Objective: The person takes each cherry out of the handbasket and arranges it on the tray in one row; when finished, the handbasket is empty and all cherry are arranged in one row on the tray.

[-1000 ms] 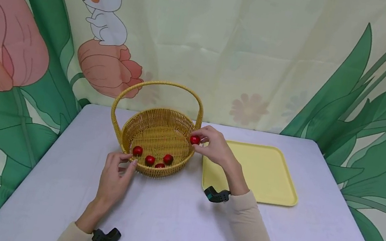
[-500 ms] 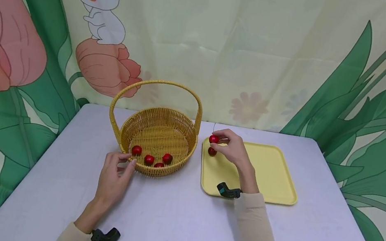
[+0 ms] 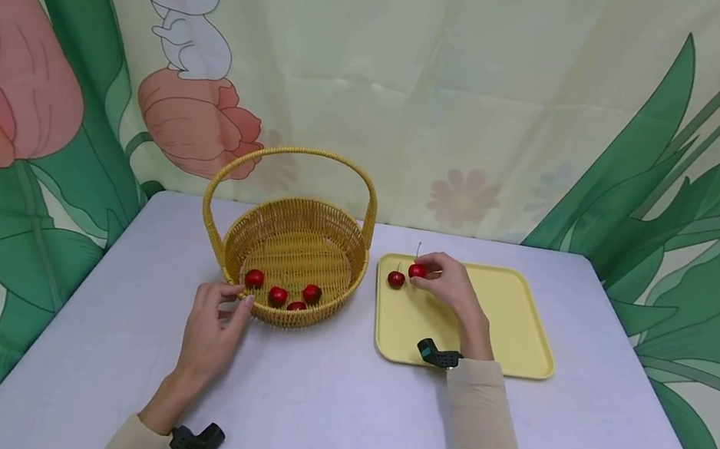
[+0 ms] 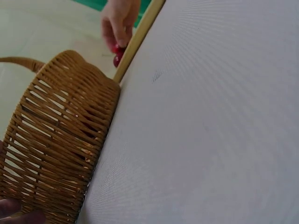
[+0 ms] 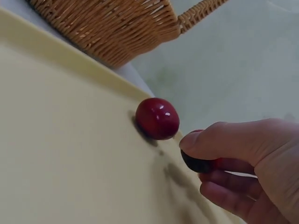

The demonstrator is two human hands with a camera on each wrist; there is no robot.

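Observation:
My right hand [image 3: 451,289] pinches a red cherry [image 3: 417,271] between thumb and fingers over the left part of the yellow tray [image 3: 504,331]. A thin stem rises from this cherry. Just left of it, another cherry [image 5: 158,118] sits on the tray; the two are close together. Several more red cherries [image 3: 277,297] lie along the near side inside the woven basket [image 3: 305,208]. With fingertips and thumb, my left hand [image 3: 211,334] grips the basket's near-left rim; the left wrist view catches only fingertips [image 4: 21,215] against the wicker.
The basket's tall arched handle [image 3: 301,152] stands up above its rim. Basket and tray are side by side near the back of a white-covered table [image 3: 318,412]. Behind the table hangs a curtain [image 3: 380,88] printed with tulips and a rabbit.
My right hand has carried a cherry from the basket's right edge over to the tray, beside the cherry there, and lowered it. My left hand has stayed at the basket rim.

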